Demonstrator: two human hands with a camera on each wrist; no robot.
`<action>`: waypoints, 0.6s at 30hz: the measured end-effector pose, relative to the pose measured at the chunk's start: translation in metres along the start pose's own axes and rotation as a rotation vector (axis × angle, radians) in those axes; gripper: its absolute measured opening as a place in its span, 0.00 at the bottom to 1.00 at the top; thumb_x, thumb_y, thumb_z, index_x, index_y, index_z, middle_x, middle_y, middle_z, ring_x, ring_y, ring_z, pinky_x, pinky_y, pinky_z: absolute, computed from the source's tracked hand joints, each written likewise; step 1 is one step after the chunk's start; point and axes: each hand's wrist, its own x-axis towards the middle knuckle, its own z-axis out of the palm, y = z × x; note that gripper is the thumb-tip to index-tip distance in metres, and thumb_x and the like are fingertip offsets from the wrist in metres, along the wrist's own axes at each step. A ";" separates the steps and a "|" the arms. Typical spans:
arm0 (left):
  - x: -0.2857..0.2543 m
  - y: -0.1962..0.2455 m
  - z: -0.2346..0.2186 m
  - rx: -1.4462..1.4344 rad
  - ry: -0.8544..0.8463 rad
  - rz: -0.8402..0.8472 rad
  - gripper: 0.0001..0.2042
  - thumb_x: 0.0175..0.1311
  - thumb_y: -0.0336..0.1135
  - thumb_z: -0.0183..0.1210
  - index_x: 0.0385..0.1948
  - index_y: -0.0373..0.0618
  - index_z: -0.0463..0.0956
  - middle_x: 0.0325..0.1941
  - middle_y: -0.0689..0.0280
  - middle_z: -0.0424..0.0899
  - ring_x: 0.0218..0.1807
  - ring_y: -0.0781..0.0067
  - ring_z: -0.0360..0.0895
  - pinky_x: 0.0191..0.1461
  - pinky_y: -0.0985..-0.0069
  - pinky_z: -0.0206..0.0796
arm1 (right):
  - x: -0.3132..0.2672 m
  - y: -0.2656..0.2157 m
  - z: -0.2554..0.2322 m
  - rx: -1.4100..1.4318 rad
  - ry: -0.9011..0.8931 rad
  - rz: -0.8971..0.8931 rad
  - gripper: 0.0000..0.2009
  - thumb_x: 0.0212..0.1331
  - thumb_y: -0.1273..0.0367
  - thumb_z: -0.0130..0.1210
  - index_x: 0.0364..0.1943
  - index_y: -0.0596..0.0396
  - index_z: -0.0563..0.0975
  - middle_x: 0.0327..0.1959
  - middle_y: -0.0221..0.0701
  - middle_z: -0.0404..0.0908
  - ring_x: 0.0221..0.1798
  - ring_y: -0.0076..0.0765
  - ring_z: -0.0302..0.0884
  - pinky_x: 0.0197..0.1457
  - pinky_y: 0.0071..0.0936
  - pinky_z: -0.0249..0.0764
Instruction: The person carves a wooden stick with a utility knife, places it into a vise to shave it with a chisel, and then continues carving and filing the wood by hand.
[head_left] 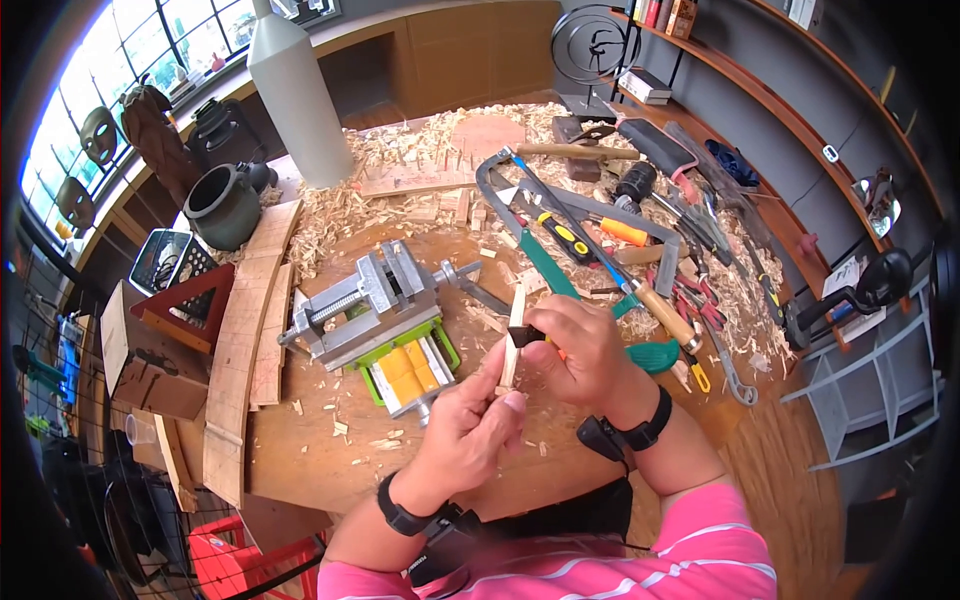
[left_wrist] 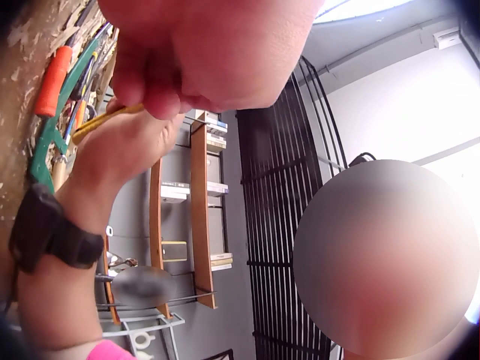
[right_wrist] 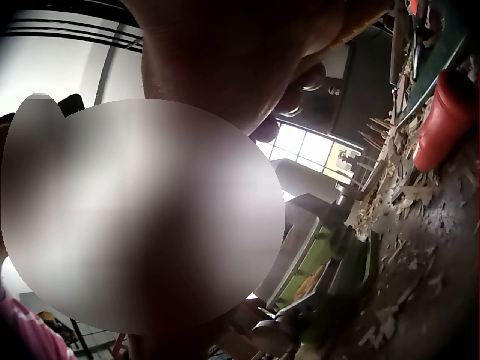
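In the head view, a slim pale wood strip (head_left: 517, 320) stands upright between the two hands, above the table's near part. The left hand (head_left: 470, 430) pinches its lower end between thumb and fingers. Curled round a small tool with a dark part (head_left: 522, 336), the right hand (head_left: 583, 345) holds it against the strip. In the left wrist view the left hand (left_wrist: 202, 56) fills the top, with the right hand (left_wrist: 124, 146) beyond it. The right hand (right_wrist: 240, 52) covers the top of the right wrist view; its tool is hidden there.
A metal vise (head_left: 375, 300) with a green and yellow part stands left of the hands. Beyond are a hacksaw (head_left: 570, 225), a green-handled saw (head_left: 545, 262), other tools and wood shavings (head_left: 400, 215). Long boards (head_left: 250, 350) lie on the left, near a dark pot (head_left: 222, 207).
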 end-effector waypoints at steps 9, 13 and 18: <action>-0.005 -0.005 0.017 0.082 -0.103 0.133 0.26 0.81 0.26 0.51 0.79 0.36 0.61 0.30 0.71 0.81 0.28 0.85 0.77 0.33 0.81 0.71 | -0.007 0.044 -0.014 -0.105 0.207 0.403 0.17 0.79 0.58 0.54 0.49 0.60 0.82 0.35 0.37 0.83 0.35 0.43 0.81 0.39 0.35 0.76; 0.013 -0.011 0.008 0.049 0.330 0.024 0.25 0.78 0.25 0.55 0.76 0.34 0.66 0.25 0.73 0.79 0.25 0.87 0.75 0.28 0.82 0.68 | -0.012 0.044 -0.010 0.169 0.198 0.558 0.20 0.82 0.56 0.49 0.52 0.59 0.82 0.33 0.27 0.82 0.31 0.20 0.75 0.36 0.24 0.72; 0.019 -0.024 0.009 0.222 0.417 0.168 0.26 0.76 0.25 0.57 0.75 0.36 0.68 0.23 0.75 0.77 0.22 0.90 0.70 0.25 0.81 0.63 | -0.009 0.033 -0.004 0.389 0.150 0.597 0.21 0.85 0.56 0.43 0.53 0.60 0.79 0.36 0.28 0.82 0.30 0.18 0.73 0.35 0.19 0.72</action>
